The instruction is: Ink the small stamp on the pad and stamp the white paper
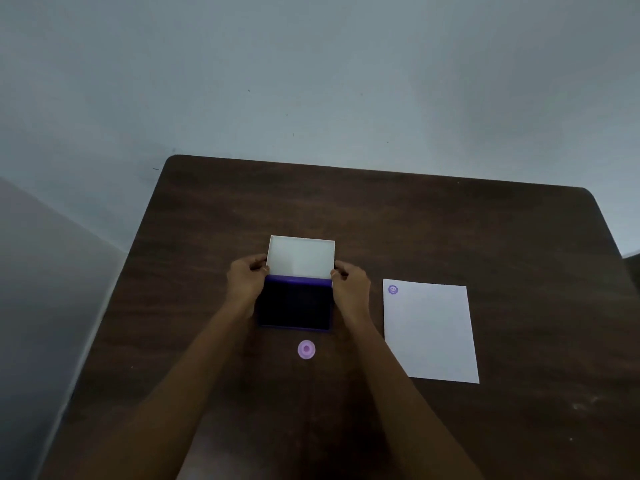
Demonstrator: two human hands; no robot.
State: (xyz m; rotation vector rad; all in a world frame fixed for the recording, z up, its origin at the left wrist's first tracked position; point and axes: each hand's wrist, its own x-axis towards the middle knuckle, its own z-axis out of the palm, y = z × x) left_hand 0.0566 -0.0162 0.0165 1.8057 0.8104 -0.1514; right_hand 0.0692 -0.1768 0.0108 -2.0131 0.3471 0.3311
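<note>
A purple ink pad point(295, 308) lies open at the middle of the dark wooden table point(450, 230), its white lid point(300, 257) raised behind the dark pad. My left hand point(245, 283) pinches the lid's left edge and my right hand point(349, 285) pinches its right edge. A small round pink stamp point(306, 349) stands alone on the table just in front of the pad, untouched. The white paper point(433, 336) lies to the right, with one purple round stamp mark point(393, 289) in its far left corner.
A pale wall rises behind the table's far edge. The table's left edge runs diagonally past my left forearm, with grey floor beyond it.
</note>
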